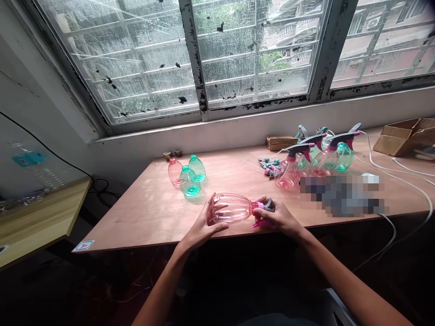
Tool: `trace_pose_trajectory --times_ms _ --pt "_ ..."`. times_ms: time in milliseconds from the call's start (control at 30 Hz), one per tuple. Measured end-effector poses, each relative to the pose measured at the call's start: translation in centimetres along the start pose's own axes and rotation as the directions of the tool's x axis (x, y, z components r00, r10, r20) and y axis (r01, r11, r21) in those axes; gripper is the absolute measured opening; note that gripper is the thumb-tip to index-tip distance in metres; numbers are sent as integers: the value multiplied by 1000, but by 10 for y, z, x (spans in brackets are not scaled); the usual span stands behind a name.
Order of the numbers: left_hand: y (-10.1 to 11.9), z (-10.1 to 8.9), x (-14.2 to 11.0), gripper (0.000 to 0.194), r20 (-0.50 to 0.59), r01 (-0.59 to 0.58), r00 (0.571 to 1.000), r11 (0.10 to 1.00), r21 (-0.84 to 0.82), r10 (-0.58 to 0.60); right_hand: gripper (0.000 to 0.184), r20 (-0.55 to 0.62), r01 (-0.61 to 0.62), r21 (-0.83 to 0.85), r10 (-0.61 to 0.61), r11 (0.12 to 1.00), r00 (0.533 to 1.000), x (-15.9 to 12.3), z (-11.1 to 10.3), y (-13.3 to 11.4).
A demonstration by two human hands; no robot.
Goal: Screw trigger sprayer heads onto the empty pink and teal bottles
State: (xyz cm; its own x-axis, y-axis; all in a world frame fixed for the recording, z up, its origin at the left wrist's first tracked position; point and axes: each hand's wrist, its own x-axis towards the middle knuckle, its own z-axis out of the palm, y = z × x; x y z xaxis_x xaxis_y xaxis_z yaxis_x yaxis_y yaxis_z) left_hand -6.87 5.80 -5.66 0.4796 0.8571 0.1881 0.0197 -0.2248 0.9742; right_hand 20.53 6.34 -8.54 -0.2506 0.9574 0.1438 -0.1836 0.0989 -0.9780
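Observation:
A clear pink spray bottle (pixel 233 208) lies on its side between my hands, over the front part of the table. My left hand (pixel 209 218) is wrapped round its base end. At the neck, my right hand (pixel 273 215) grips the grey and pink trigger sprayer head (pixel 260 205), partly hidden by the fingers. The sprayer sits at the bottle's mouth; whether it is screwed tight I cannot tell. Left of my hands stand a pink bottle (pixel 174 172) and two green bottles (pixel 189 182) without sprayer heads.
Several spray bottles with sprayers (pixel 287 173) stand at the back right, beside loose sprayer heads (pixel 269 168). A blurred-out patch (pixel 343 197) lies in front of them. White cables (pixel 401 168) and a cardboard box (pixel 396 138) are further right. The table's front edge runs below my hands.

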Motion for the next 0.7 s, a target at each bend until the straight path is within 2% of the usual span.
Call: trace_pose_trajectory --times_ms 200,367,533,700 --pt "-2 -2 1 108 53 -46 998 999 20 45 39 -7 15 -6 -15 1000 1000 1 -1 0" --pt "-1 -1 0 114 32 -39 999 999 15 38 41 4 2 13 -2 1000 1000 1 -1 2" --pt "-2 -1 1 100 23 -11 1000 1000 -16 12 40 13 -9 26 9 1000 1000 0 0 1" --pt "-1 -1 0 111 28 9 1000 1000 -4 -9 38 8 15 16 -15 1000 1000 1 -1 1"
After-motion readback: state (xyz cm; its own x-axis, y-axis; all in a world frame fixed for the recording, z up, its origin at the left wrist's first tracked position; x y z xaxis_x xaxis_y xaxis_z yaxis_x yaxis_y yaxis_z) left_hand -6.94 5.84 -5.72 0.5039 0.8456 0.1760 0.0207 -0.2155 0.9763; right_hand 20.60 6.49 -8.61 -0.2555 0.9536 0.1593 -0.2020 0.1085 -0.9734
